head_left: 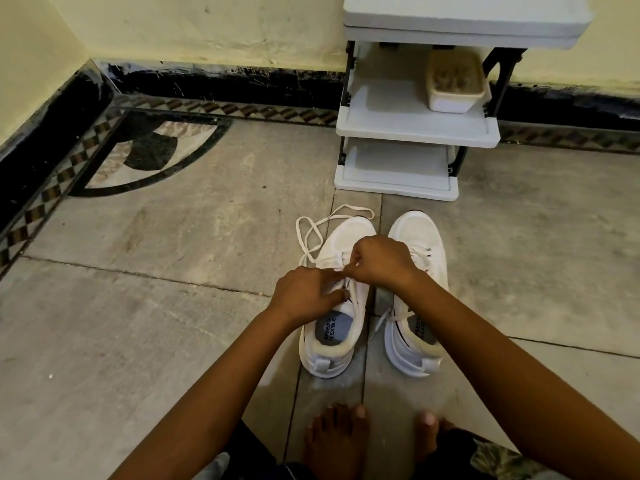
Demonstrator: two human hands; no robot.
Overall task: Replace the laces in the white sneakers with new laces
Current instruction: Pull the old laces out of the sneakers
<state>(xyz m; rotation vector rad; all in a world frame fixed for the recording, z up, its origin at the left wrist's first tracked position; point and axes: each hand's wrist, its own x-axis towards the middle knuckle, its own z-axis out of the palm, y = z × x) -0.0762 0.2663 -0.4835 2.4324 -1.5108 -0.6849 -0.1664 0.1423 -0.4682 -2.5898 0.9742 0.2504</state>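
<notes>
The left sneaker and the right sneaker stood side by side on the floor just before the white shelf rack, toes toward it. Both hands worked over the left sneaker. The left hand and the right hand each pinched the white lace, whose slack looped rackward.

Single head-worn wide-angle view, facing forward and steeply down at the floor; white sneakers centre frame, close; shelf rack upper right; wearer's bare feet at bottom edge
</notes>
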